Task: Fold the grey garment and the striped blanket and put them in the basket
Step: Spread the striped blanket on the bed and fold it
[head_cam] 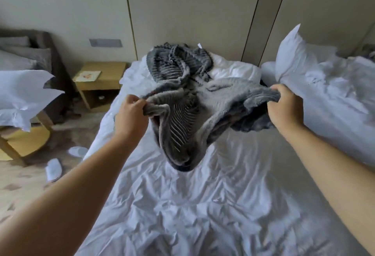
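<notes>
Over the bed (203, 205), left hand (132, 115) and right hand (286, 107), fingers (141, 102) tight on blurred grey fabric (182, 125), garment or blanket unclear.

Both hands grip bunched edges of the striped blanket (182, 125) above the middle of the bed (203, 205), the left hand (132, 113) toward the bed's left edge and the right hand (284, 107) toward its right edge. A fold sags between them, clear of the sheet. More striped grey cloth (176, 62) lies heaped at the bed's far edge; whether it is the same piece cannot be told. Two white slippers (53, 169) lie on the floor beyond the left edge.
</notes>
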Available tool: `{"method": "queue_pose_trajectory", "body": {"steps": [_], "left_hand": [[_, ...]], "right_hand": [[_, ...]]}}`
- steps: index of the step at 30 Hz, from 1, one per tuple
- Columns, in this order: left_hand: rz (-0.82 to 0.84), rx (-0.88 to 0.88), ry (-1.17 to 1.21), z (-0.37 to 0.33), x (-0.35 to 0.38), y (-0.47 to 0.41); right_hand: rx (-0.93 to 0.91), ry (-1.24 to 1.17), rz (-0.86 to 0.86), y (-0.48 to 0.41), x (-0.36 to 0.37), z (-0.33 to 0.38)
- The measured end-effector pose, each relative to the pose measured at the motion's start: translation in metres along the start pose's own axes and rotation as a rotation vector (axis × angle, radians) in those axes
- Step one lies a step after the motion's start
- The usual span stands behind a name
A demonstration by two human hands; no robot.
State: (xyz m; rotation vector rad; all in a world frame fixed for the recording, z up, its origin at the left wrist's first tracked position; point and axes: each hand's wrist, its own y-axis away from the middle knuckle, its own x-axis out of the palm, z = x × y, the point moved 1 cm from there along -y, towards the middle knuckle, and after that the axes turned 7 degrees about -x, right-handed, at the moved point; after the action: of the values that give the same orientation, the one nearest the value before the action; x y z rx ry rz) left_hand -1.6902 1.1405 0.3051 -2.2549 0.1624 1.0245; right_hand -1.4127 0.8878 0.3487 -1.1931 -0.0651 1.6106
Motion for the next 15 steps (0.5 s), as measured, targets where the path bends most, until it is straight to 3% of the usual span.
{"method": "queue_pose_trajectory", "body": {"steps": [2,5,8,12,15], "left_hand": [[0.175,-0.051,-0.057,0.014,0.009,0.055],[0.516,-0.188,-0.21,0.038,0.024,0.15],[0.789,-0.169,-0.367,0.053,0.04,0.236],[0.952,-0.242,-0.325,0.065,0.062,0.311],[1.002,-0.475,-0.305,0.066,0.074,0.336]], "right_hand": [[0.084,0.069,0.192,0.054,0.013,-0.038],[0.257,0.144,0.615,0.153,0.034,-0.095],[0.237,0.14,0.855,0.243,0.044,-0.129],[0.343,0.124,1.065,0.319,0.052,-0.151],[0.453,0.083,1.161,0.348,0.054,-0.157]]}}
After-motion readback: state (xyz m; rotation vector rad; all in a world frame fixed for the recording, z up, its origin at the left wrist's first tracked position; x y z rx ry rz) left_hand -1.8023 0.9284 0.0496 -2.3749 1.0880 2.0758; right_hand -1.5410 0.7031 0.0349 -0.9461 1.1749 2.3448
